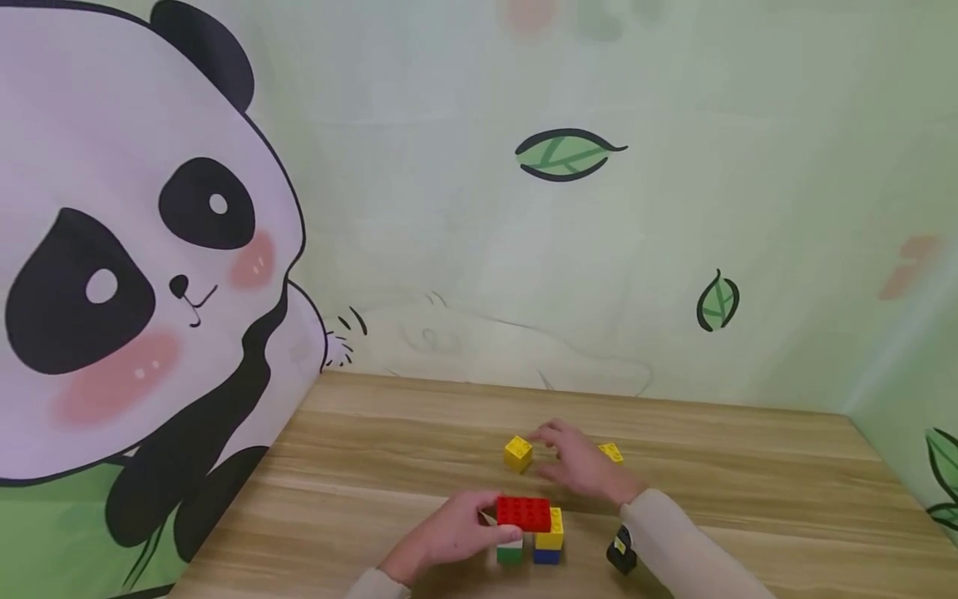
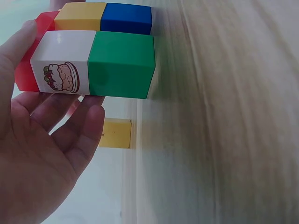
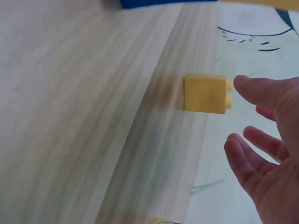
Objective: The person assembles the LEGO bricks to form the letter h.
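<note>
My left hand [image 1: 458,528] grips a red brick [image 1: 524,513] by its left end, thumb in front and fingers behind. The red brick bridges two stacks: a white brick [image 2: 63,60] with a cake picture over a green brick [image 2: 121,65], and a yellow brick [image 1: 550,538] over a blue brick [image 1: 547,556]. My right hand [image 1: 582,462] is just right of a single yellow brick [image 1: 518,453], fingers spread and apart from it in the right wrist view. Another yellow brick [image 1: 612,452] lies partly hidden behind this hand.
A black brick [image 1: 621,556] with a yellow mark sits beside my right sleeve, partly covered by it. The wooden table [image 1: 419,424] meets a wall [image 1: 419,208] printed with a panda and leaves.
</note>
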Demonstrator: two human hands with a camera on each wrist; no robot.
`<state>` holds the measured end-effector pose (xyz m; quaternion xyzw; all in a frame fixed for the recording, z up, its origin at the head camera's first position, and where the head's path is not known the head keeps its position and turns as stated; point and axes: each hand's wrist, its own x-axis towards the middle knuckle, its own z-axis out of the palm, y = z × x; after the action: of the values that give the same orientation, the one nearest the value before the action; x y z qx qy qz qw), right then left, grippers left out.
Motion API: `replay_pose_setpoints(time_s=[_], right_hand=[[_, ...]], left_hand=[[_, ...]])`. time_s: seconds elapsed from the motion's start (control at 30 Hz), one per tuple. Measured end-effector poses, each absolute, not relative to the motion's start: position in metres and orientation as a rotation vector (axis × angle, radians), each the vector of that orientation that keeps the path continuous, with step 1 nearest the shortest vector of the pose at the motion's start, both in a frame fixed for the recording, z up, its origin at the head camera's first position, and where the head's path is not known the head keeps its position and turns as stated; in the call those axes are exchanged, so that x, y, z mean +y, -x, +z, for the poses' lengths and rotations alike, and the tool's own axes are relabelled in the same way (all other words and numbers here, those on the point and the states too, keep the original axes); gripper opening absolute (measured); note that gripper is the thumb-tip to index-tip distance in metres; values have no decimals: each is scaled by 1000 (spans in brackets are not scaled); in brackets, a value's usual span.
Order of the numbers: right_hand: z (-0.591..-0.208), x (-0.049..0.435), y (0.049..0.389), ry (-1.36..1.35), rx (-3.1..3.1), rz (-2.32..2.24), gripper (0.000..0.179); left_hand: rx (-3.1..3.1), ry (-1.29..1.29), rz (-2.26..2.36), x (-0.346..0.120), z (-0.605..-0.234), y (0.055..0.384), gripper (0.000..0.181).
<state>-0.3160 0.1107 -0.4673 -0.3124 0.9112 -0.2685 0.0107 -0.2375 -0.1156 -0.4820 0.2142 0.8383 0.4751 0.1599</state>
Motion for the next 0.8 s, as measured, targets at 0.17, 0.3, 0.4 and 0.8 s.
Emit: replay_pose_setpoints(time_s=[0.17,0.3,0.4,0.8], right_hand=[[-472,103,323,973,2874,-833,45],[-475,97,327,939,2864,-825,44],[-478,94,329,936,2846,-830,42],[-490,91,337,959,2775,-899,37]], left_hand=[[2395,-620,1351,-116,-482,238,23],[2400,-627,1349,-117,-484,238,24],[2409,-639,1348,-117,-485,238,24],[2408,-628,1347,-118,-483,237,24]])
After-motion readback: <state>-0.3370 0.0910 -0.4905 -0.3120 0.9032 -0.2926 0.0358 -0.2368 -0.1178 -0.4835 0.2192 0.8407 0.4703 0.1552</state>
